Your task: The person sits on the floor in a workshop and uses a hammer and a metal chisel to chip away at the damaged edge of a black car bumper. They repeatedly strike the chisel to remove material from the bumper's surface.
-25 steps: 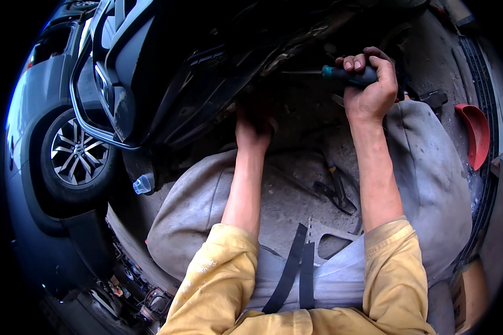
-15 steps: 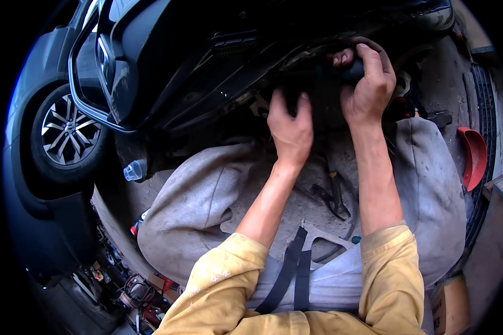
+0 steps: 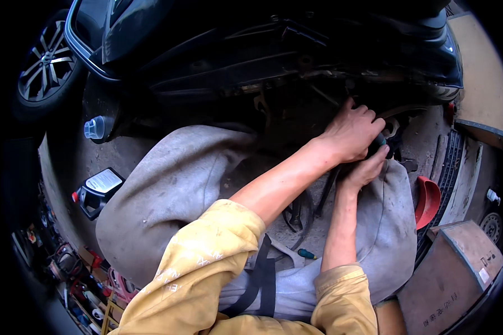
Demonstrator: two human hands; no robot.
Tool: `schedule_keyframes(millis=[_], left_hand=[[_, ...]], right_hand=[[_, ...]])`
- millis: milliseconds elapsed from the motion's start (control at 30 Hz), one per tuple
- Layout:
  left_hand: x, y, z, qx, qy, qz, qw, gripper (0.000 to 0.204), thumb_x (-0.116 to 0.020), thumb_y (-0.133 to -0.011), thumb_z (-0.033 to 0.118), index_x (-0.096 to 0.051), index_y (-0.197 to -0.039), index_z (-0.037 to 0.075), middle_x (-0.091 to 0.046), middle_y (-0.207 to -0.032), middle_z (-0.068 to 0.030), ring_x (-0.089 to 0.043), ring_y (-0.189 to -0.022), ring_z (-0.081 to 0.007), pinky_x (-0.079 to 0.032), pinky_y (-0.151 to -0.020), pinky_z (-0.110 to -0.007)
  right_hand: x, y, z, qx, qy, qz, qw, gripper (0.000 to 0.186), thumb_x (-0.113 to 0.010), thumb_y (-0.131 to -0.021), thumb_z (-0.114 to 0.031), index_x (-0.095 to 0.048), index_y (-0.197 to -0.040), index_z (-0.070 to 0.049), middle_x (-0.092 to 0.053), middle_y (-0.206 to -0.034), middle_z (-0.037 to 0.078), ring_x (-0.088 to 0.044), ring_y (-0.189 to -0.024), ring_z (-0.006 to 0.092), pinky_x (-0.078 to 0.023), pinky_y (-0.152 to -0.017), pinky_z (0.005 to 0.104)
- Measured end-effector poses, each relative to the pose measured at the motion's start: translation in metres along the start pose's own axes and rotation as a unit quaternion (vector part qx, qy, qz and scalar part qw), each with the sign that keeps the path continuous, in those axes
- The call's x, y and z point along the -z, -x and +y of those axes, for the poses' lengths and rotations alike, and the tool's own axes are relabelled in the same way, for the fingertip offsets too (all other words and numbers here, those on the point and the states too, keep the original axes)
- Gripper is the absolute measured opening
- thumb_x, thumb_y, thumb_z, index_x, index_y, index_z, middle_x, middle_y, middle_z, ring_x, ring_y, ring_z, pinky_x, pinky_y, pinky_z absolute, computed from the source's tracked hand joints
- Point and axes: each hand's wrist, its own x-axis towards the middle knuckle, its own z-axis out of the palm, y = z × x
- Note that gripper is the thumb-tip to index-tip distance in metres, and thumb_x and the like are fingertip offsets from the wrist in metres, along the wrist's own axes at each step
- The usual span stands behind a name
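Note:
My right hand (image 3: 366,170) is closed around the dark handle of a screwdriver (image 3: 379,143), low under the front of a dark car (image 3: 274,50). My left arm crosses over to the right. My left hand (image 3: 352,131) lies just above the right one with its fingers curled against the car's shadowed underside. What the left fingers hold is hidden. Both hands touch or nearly touch at the tool handle. My knees in grey trousers (image 3: 173,184) frame the spot.
Pliers (image 3: 296,215) and a small teal-handled screwdriver (image 3: 307,254) lie on the concrete between my knees. A black oil canister (image 3: 98,190) and a clear bottle (image 3: 95,127) stand to the left, a red funnel (image 3: 427,201) and a cardboard box (image 3: 458,273) to the right. A car wheel (image 3: 44,61) is at upper left.
My left hand has swung from the middle of the underside across to the right, ending above my right hand. The right hand has dropped lower with the screwdriver. The view has shifted left.

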Motion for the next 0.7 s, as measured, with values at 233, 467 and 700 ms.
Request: schedule_keyframes(millis=[233,467,700], left_hand=[[0.010,-0.013,-0.003,0.017,0.033,0.124,0.992,0.036,-0.076,-0.063,0.020,-0.055,-0.088,0.008,-0.060,-0.084,-0.0079,-0.059,-0.088,-0.0277,-0.045,-0.079,-0.044],[0.026,-0.032,-0.020,0.061,0.106,0.120,0.985,0.033,-0.077,-0.068,0.028,-0.056,-0.082,0.006,-0.064,-0.079,-0.0124,-0.063,-0.075,-0.0322,-0.049,-0.061,-0.040],[0.029,-0.035,-0.028,0.065,0.115,0.088,0.987,0.033,-0.076,-0.068,0.029,-0.057,-0.084,0.007,-0.064,-0.079,-0.0120,-0.063,-0.072,-0.0327,-0.049,-0.060,-0.040]], right_hand=[[0.036,0.084,0.081,-0.012,0.522,-0.310,0.794,0.050,-0.054,-0.089,-0.029,-0.046,-0.124,0.005,-0.052,-0.119,0.027,-0.049,-0.111,0.0381,-0.040,-0.093,0.0420],[0.057,0.095,0.103,0.044,0.596,-0.330,0.731,0.037,-0.063,-0.079,-0.018,-0.049,-0.105,0.005,-0.053,-0.098,0.029,-0.052,-0.096,0.0434,-0.042,-0.085,0.0496],[0.060,0.086,0.091,0.000,0.576,-0.332,0.746,0.033,-0.063,-0.078,-0.017,-0.048,-0.097,0.006,-0.054,-0.095,0.029,-0.053,-0.092,0.0450,-0.044,-0.080,0.0487]])
